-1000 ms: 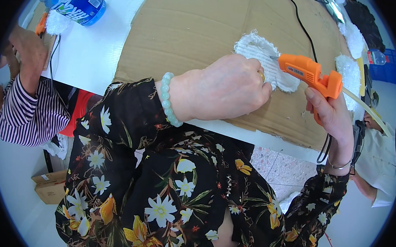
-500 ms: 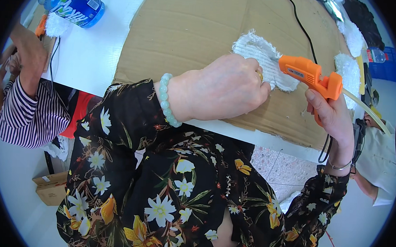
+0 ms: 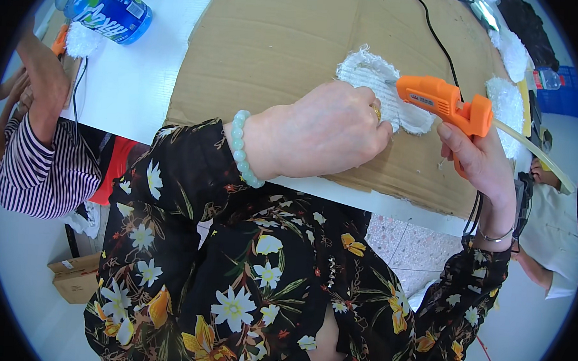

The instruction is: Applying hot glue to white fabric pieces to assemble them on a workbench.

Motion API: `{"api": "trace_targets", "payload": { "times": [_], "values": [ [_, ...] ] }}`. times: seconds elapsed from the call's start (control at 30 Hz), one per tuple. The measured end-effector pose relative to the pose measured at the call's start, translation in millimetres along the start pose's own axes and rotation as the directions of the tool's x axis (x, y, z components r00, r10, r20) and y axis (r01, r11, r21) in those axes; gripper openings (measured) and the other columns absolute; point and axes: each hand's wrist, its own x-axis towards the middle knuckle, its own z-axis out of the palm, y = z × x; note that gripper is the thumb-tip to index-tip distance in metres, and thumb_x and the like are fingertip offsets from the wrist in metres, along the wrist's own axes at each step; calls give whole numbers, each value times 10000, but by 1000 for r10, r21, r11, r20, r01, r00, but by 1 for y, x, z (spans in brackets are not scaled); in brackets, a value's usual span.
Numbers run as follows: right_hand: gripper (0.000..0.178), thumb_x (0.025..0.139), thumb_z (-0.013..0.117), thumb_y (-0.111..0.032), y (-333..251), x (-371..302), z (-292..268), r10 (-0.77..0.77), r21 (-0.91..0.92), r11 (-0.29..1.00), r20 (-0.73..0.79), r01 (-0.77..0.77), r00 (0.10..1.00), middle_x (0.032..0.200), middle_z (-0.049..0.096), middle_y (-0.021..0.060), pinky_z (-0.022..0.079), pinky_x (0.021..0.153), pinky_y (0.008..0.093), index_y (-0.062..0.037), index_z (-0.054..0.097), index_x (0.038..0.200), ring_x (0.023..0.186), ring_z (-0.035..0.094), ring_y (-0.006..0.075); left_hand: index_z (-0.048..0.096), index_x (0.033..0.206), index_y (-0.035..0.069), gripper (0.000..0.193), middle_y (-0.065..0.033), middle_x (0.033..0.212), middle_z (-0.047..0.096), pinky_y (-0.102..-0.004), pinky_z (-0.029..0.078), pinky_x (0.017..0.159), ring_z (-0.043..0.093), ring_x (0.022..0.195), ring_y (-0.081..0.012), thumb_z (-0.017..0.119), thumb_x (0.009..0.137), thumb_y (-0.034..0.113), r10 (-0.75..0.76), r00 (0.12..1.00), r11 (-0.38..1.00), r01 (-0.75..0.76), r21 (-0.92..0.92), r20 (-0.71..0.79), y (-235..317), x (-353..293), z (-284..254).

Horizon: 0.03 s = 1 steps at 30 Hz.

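An orange hot glue gun (image 3: 434, 96) with a pale glue stick (image 3: 532, 147) out of its rear is gripped in my right hand (image 3: 474, 150). Its metal nozzle is over a white woven fabric piece (image 3: 370, 73) with frayed, fluffy edges, which lies on the cardboard sheet (image 3: 262, 57). Whether the nozzle touches the fabric I cannot tell. My left hand (image 3: 320, 127) is closed, knuckles up, at the near edge of that piece and appears to pinch it. The back of the hand hides the fingertips and part of the fabric.
Fluffy white pieces (image 3: 504, 103) sit along the cardboard's right side. A black cord (image 3: 437, 38) runs across its far right. At the far left stands a blue-labelled bottle (image 3: 109, 11) on the white table (image 3: 142, 71). Other people sit at the left and right edges.
The glue gun in my right hand has shifted left and slightly away from me, bringing its nozzle further over the fabric. My left hand has barely moved.
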Motion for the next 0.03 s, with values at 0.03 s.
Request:
{"api": "trace_targets", "payload": {
  "times": [0.03],
  "values": [
    [398, 876, 634, -362, -1, -1, -2, 6, -2, 1000, 15, -6, 1000, 682, 558, 21, 416, 549, 215, -34, 529, 1075, 607, 530, 85, 563, 703, 23, 79, -70, 583, 574, -314, 493, 556, 598, 665, -215, 585, 701, 99, 0, 1000, 1000, 0, 4, 2, 1, 0, 0]
  ]
}}
